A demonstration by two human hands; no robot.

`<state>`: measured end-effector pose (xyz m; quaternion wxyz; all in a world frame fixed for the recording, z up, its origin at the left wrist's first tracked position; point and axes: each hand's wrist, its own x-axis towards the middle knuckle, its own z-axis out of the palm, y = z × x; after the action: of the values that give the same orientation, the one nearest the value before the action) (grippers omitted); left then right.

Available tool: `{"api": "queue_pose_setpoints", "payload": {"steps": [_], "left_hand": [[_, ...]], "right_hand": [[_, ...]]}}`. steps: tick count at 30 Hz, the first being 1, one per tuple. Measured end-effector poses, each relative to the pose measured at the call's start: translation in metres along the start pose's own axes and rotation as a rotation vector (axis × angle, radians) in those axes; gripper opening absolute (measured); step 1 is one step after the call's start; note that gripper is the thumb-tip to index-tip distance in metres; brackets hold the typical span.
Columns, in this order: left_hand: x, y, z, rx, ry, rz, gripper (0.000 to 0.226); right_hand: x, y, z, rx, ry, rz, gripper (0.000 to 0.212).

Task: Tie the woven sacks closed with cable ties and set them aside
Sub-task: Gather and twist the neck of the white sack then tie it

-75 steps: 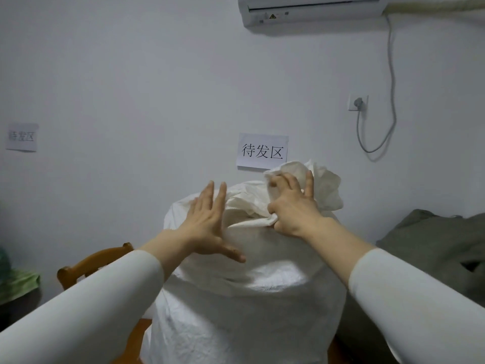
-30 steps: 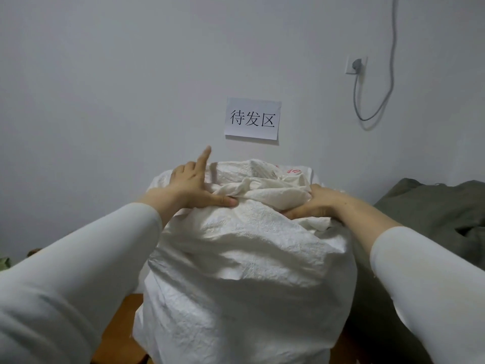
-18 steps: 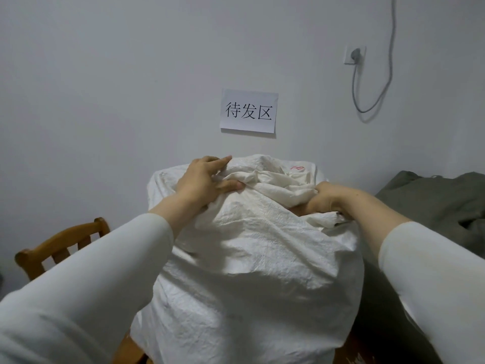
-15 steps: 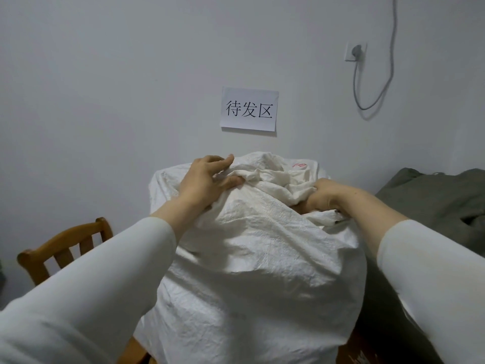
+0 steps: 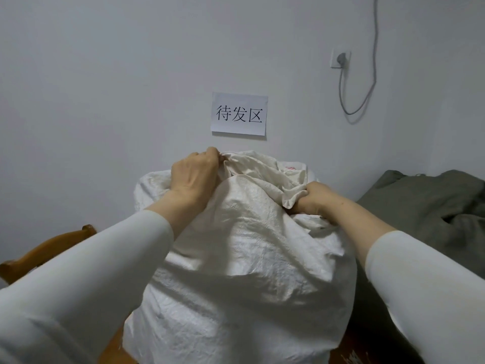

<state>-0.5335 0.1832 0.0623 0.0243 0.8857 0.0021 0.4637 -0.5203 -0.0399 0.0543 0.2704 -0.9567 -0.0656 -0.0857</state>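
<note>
Below and left of the left hand, the curved wooden top of a chair (image 5: 44, 248) showed behind the white left sleeve (image 5: 86, 279), which ran up from the lower left corner. The left hand (image 5: 195, 174) was raised with its back to the camera, wrist bent, fingers curled over and clamped on a fold at the upper left of the mouth of the sack (image 5: 246, 258). The white sack stood between and beneath both hands, full and crumpled, its loose mouth bunched in a ridge from one hand to the other. Above the hands and between them, a paper sign (image 5: 239, 114) with three black characters was stuck to the wall. The right hand (image 5: 312, 198) sat lower than the left, closed into a fist on a wad of the mouth's fabric at its right side, forearm bare to a white sleeve (image 5: 420, 292).

Slivers of brown wood showed under the sack. The wall (image 5: 105, 88) behind was plain pale grey. High above the right hand, a socket (image 5: 340, 57) held a plug with a grey cord (image 5: 367, 101) looping down. To the right of that hand lay a heap of dark green cloth (image 5: 433, 206).
</note>
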Motion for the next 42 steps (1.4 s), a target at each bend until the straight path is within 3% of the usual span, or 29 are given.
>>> {"api": "queue_pose_setpoints", "payload": {"steps": [4, 6, 8, 11, 12, 14, 15, 17, 19, 22, 25, 31, 36, 42], "left_hand": [[0.011, -0.004, -0.006, 0.068, -0.054, 0.050, 0.028], [0.018, -0.003, -0.007, -0.055, -0.090, -0.008, 0.022], [0.025, -0.002, -0.009, -0.260, -0.203, -0.106, 0.030], [0.029, -0.002, -0.015, -0.597, -0.394, -0.207, 0.036], [0.029, -0.003, -0.020, -0.708, -0.463, -0.233, 0.040], [0.027, -0.007, -0.029, -0.825, -0.624, -0.241, 0.061], [0.025, -0.009, -0.034, -0.796, -0.707, -0.210, 0.076], [0.022, -0.013, -0.039, -0.656, -0.809, -0.130, 0.108], [0.018, -0.014, -0.034, -0.488, -0.763, -0.065, 0.115], [0.008, -0.012, -0.021, -0.375, -0.519, -0.028, 0.086], [0.002, -0.016, -0.026, -0.467, -0.475, -0.022, 0.054], [0.009, -0.021, -0.042, -0.721, -0.344, -0.212, 0.029], [0.026, -0.013, -0.056, -0.797, -0.223, -0.240, 0.029], [0.033, -0.006, -0.112, -0.785, -0.090, -0.237, 0.025]], "right_hand": [[0.006, 0.006, 0.003, 0.069, 0.057, 0.070, 0.023], [0.013, 0.010, 0.006, 0.015, 0.097, 0.058, 0.022], [0.017, 0.012, 0.009, -0.038, 0.145, 0.072, 0.021], [0.018, 0.019, 0.009, -0.051, 0.186, 0.203, 0.078], [0.018, 0.020, 0.008, -0.050, 0.169, 0.250, 0.079], [0.017, 0.019, 0.005, -0.097, 0.131, 0.249, 0.048], [0.018, 0.017, 0.004, -0.134, 0.141, 0.231, 0.030], [0.018, 0.012, 0.006, -0.171, 0.168, 0.213, 0.018], [0.018, 0.010, 0.009, -0.106, 0.148, 0.213, 0.014], [0.008, 0.007, 0.008, 0.081, 0.104, 0.221, 0.026], [0.000, 0.005, 0.011, 0.108, 0.110, 0.240, 0.016], [-0.014, -0.010, 0.002, 0.511, 0.400, 0.201, 0.019], [-0.029, -0.030, -0.029, 0.598, 0.682, 0.137, 0.022], [-0.051, -0.058, -0.064, 0.673, 0.799, 0.038, 0.024]]}}
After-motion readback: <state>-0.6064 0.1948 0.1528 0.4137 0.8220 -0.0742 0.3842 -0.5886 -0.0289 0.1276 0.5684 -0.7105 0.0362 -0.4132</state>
